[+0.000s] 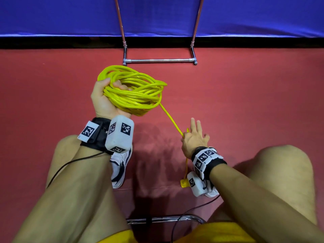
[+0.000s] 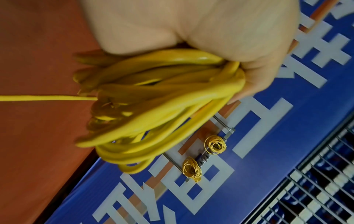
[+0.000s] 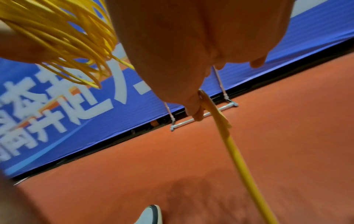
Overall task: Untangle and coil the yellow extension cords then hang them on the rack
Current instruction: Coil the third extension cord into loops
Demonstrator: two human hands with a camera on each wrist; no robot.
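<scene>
Two finished coils (image 2: 203, 156) hung on the rack's top bar only in the left wrist view; the head view showed just the rack (image 1: 159, 60) base rail and its two uprights against the blue banner (image 1: 70, 16). Left of centre, the left hand (image 1: 103, 100) had its fingers wrapped round a thick bundle of glossy yellow loops, the cord (image 1: 135, 90), held above the red floor (image 1: 245, 95). One strand ran from the bundle down to the right hand (image 1: 193, 139), pinched between thumb and forefinger while the other fingers spread straight. Below that hand the cord dropped to its yellow plug (image 1: 184, 183) beside the right shoe. Bare floor lay between bundle and rack.
</scene>
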